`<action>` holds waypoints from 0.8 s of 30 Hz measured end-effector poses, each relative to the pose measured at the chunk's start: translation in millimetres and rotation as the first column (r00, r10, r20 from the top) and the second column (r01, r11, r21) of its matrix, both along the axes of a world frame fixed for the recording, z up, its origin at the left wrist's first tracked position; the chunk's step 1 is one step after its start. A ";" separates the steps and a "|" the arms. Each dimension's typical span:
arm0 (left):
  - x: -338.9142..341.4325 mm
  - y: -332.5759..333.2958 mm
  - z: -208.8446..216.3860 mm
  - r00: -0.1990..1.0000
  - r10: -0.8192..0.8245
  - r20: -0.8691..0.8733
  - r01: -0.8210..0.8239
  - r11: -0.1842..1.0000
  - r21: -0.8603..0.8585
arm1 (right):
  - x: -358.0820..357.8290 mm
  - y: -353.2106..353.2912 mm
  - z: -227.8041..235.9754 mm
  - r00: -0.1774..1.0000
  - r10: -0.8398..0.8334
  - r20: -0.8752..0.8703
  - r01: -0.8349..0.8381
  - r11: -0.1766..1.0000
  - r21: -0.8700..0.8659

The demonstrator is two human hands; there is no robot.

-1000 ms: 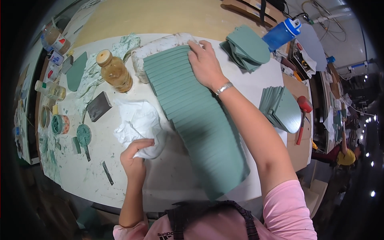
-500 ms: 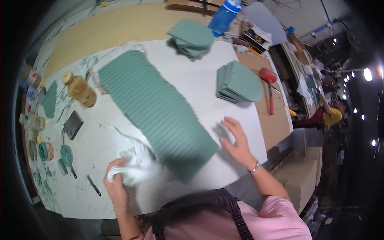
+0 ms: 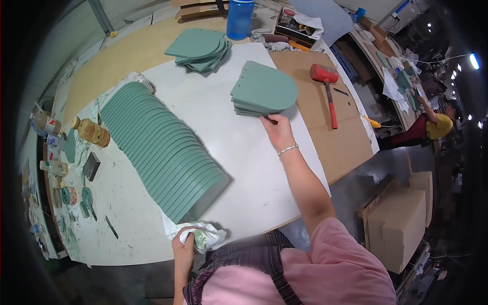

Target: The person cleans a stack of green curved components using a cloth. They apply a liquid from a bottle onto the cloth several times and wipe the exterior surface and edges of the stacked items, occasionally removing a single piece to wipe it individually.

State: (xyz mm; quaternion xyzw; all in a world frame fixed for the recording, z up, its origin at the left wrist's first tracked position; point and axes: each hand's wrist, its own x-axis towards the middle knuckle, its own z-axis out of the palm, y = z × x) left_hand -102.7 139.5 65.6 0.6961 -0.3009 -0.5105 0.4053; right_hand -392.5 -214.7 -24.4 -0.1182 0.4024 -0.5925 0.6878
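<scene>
A crumpled white cloth [image 3: 206, 237] with greenish stains is bunched in my left hand [image 3: 184, 250], at the near edge of the table. Just beyond it lies a long row of overlapping green panels [image 3: 162, 147], fanned like shingles. My right hand [image 3: 279, 134], a bracelet on its wrist, reaches to the near edge of a stack of round-ended green panels [image 3: 267, 86]. Its fingers close on that edge; how many panels they grip is hidden. Farther left sits a second stack of green panels [image 3: 198, 48], loosely piled.
A red mallet [image 3: 328, 91] lies on brown board at right. Behind stand a blue bottle [image 3: 240, 20] and a box of tools [image 3: 297, 28]. At left are an amber bottle [image 3: 91, 132], a dark block [image 3: 92, 166], a brush [image 3: 88, 201] and a knife [image 3: 112, 227]. Another person [image 3: 432, 124] works at far right.
My right hand has moved from open above the table to the edge of the right stack. My left hand, with the cloth, has drawn nearer to my body, below the row's near end.
</scene>
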 end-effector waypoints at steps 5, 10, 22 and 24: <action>-25.0 6.7 4.0 0.997 0.072 0.039 -0.071 0.997 -0.031 | -5.3 -20.4 -3.3 0.997 0.044 -0.067 -0.044 0.999 0.002; -36.0 16.9 8.2 0.974 0.220 0.061 -0.214 0.973 -0.086 | 1.6 -59.9 -6.3 0.991 0.005 0.133 -0.013 0.998 0.061; -48.3 30.8 -4.5 0.898 0.422 -0.123 -0.432 0.900 -0.066 | 63.0 155.4 88.3 0.368 -0.062 -0.928 -0.866 0.340 -0.366; -43.9 28.6 -5.6 0.901 0.406 -0.151 -0.418 0.906 -0.058 | 75.4 186.0 90.9 0.347 -0.208 -0.914 -0.909 0.166 -0.383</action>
